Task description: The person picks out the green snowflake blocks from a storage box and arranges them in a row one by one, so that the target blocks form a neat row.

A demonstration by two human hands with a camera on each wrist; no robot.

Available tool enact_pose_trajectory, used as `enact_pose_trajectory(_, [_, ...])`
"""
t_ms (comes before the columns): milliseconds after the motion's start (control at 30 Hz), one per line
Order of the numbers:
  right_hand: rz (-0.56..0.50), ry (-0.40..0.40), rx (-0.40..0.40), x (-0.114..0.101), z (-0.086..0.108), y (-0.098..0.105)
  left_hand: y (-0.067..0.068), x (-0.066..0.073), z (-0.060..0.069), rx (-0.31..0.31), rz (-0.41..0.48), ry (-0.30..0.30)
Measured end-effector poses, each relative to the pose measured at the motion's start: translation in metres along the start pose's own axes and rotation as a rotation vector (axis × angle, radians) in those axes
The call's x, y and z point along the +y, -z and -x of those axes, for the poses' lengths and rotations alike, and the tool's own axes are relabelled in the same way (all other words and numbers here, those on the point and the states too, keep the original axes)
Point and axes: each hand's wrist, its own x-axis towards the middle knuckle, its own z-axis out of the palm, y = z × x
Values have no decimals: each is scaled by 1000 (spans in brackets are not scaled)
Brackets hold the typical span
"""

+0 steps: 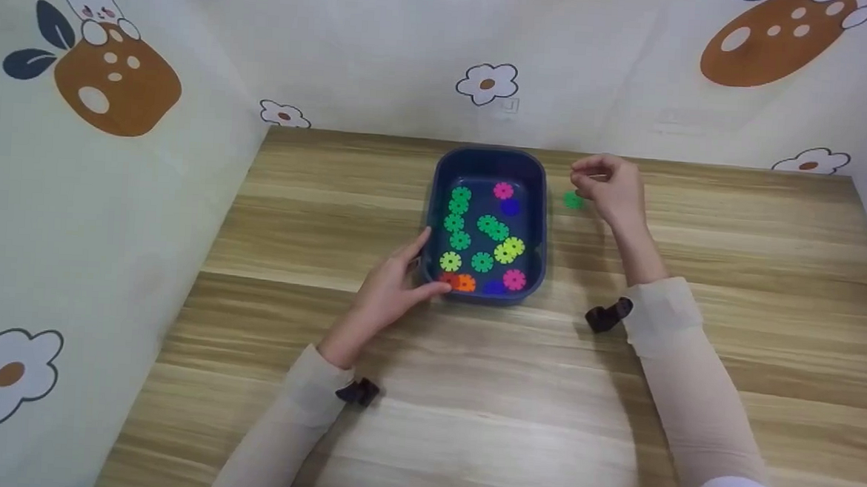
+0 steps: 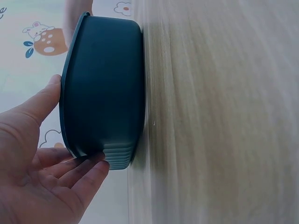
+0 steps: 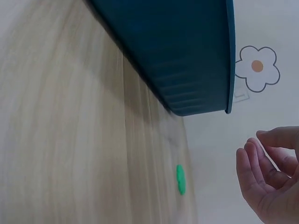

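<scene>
A dark blue plastic bin [image 1: 437, 166] stands on the table with several notched snowflake discs inside, among them green discs [image 1: 482, 262], a pink disc [image 1: 503, 191] and a yellow disc [image 1: 450, 261]. My left hand [image 1: 390, 286] holds the bin's near left corner, thumb at the near rim and fingers along the left side. Right of the bin, a single green disc [image 1: 573, 199] lies on the table. My right hand [image 1: 614, 190] hovers just above and beside it, fingers loosely bent; the right wrist view shows nothing between thumb and fingertips, and the disc [image 3: 181, 179] apart from them.
The wood-grain table [image 1: 470, 401] meets a printed cloth wall [image 1: 384, 55] behind the bin and another at the left. Small black cameras sit at both wrists, the right one [image 1: 608, 314] and the left one [image 1: 357, 392].
</scene>
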Motion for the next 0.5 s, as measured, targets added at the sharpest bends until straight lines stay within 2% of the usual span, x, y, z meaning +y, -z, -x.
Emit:
enact_pose_trajectory(200, [-6, 12, 3, -6, 2, -7, -1, -2, -1, 9, 14, -34])
enact_pose_trajectory(500, [-5, 48, 5, -18, 8, -16, -1, -1, -1, 13, 13, -41])
